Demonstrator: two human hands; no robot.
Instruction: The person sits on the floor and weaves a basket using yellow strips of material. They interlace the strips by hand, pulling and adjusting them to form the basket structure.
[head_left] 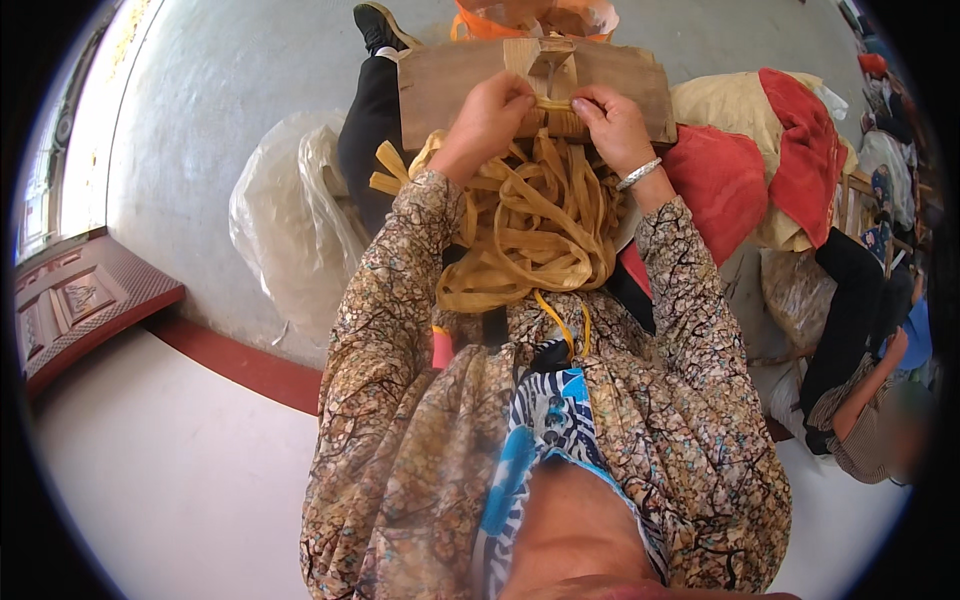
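Both my hands are at the near edge of a wooden board (pixel 435 95), which lies across in front of me with a small wooden block (pixel 520 57) on its middle. My left hand (pixel 493 118) pinches one end of a short length of flat tan strip (pixel 554 103). The strip's other end is between the thumb and fingers of my right hand (pixel 615 128), whose wrist wears a silver bracelet (pixel 638 174). Just below that length, more tan strip lies in tight side-by-side rows. A loose tangle of the same strip (pixel 540 235) fills my lap.
A clear plastic bag (pixel 290 195) rests on the floor at left. Red cloth (pixel 715 180) and a cream sack (pixel 715 100) lie at right, with an orange bag (pixel 590 18) beyond the board. Another person (pixel 860 400) sits at far right. A carved wooden door panel (pixel 90 300) stands at left.
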